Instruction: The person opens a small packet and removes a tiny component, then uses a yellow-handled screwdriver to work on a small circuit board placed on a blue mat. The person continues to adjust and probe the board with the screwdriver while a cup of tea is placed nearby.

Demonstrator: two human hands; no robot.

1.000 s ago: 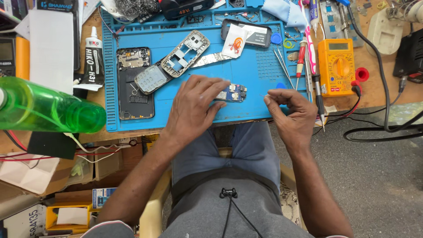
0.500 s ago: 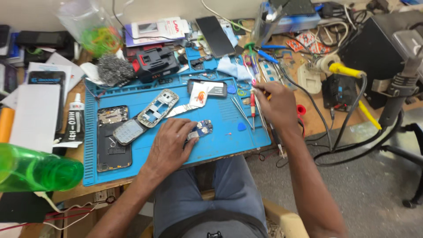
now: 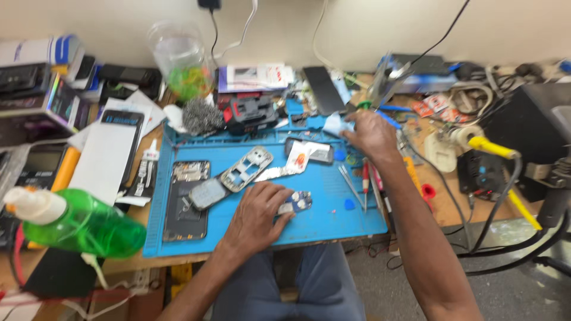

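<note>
Circuit board, small and blue, lies on the blue mat near the front edge of the surface, pinned under the fingertips of the left hand, whose grip is flat and pressing rather than closed around it. Just behind it lie a grey phone frame, a dark phone body and a phone with a white and orange sticker. Tweezers and screwdrivers lie along the mat's right edge. The right hand reaches to the mat's back right corner among blue tools and cables; its grip is blurred, so I cannot tell how it is set. A green spray bottle blocks the front left corner, partly cut off by the frame edge. At the back edge stand a clear jar, a grey wire scrubber and flat white packets. Boxes stack at the back left corner.
</note>
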